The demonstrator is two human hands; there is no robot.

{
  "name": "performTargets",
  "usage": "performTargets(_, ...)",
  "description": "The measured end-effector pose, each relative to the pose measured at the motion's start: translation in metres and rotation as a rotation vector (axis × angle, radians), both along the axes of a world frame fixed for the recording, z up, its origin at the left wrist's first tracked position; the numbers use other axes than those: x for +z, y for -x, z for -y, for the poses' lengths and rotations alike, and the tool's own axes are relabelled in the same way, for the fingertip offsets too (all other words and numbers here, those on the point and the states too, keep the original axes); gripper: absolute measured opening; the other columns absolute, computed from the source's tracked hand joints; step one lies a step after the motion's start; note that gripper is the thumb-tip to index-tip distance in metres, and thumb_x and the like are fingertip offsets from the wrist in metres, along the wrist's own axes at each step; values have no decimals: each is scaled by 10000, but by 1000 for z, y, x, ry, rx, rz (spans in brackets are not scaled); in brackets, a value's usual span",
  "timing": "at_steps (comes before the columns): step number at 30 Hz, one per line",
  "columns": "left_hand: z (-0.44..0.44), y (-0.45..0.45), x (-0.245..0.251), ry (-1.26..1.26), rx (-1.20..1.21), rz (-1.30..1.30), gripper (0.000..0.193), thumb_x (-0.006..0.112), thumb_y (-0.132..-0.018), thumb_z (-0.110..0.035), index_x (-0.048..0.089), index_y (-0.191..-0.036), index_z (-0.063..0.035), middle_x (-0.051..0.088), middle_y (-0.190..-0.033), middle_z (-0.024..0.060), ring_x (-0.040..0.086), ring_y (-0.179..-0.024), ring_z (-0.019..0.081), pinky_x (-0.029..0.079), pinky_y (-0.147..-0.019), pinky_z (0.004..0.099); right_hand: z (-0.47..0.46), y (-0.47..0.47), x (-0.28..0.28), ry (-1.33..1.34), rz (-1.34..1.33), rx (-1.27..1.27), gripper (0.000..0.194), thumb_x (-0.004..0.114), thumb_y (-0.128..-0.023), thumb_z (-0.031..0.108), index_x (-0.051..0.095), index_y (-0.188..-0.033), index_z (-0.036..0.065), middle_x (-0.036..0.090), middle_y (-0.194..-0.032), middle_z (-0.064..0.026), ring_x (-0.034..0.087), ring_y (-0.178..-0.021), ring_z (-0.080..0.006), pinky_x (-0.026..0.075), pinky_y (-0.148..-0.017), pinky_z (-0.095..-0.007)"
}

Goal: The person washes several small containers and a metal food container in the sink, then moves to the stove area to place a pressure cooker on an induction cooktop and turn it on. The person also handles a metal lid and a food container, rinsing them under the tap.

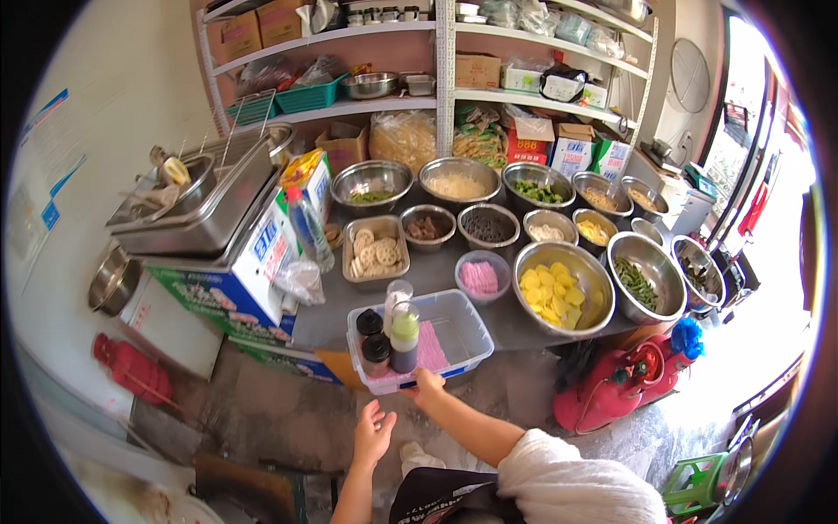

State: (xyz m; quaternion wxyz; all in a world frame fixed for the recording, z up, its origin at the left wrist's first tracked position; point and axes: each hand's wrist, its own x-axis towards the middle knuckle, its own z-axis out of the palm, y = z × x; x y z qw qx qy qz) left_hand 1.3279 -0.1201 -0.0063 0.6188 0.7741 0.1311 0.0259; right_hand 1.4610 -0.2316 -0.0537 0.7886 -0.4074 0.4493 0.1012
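My right hand (427, 388) grips the near rim of a clear plastic bin (468, 327), which juts over the table's front edge. My left hand (373, 433) is free, fingers apart, just short of the bin's near left corner. Standing in the bin's left half are two dark-capped bottles (376, 355), a bottle with a green band (404, 331) and a taller clear-topped bottle (397, 298). Pink cloth (431, 347) lies on the bin floor beside and under them. Behind the bin, a small plastic tub (483, 298) contains something pink.
Steel bowls of food, one with yellow slices (552, 295), cover the dark table (321, 327). Lotus root slices (376, 254) fill a steel pan. A plastic bottle (308, 229) stands by stacked cartons (216, 295). Red gas cylinders (599, 399) stand at right; loaded shelves (327, 42) rise behind.
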Motion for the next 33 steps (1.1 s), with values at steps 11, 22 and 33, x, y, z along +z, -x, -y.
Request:
performTargets(11,-39,-154,-18,137,-45,-198,386,545,-804,-99,480,-1148,62,562,-1088,155,547,-1000,211,420,-853,306,-64,-96,-55,123,-202,-105,562,572,-739,66,184,-1140,-4,437,-1075,-198,549,-886,-294,548,-671,-472)
performTargets(22,-25,-172,8,-72,20,-54,325,541,-832,-147,536,-1117,10,577,-1074,133,538,-977,208,409,-871,308,-59,-100,-48,113,0,290,672,742,-660,377,327,-966,-54,506,-612,-55,501,-501,-132,405,-443,-258)
performTargets(33,43,-67,51,287,-98,-442,299,565,-843,-169,548,-1073,20,577,-1088,105,541,-972,214,424,-859,340,-14,-47,-62,194,767,1935,331,595,-772,350,613,-758,20,603,-718,-103,574,-711,-208,452,-666,-348)
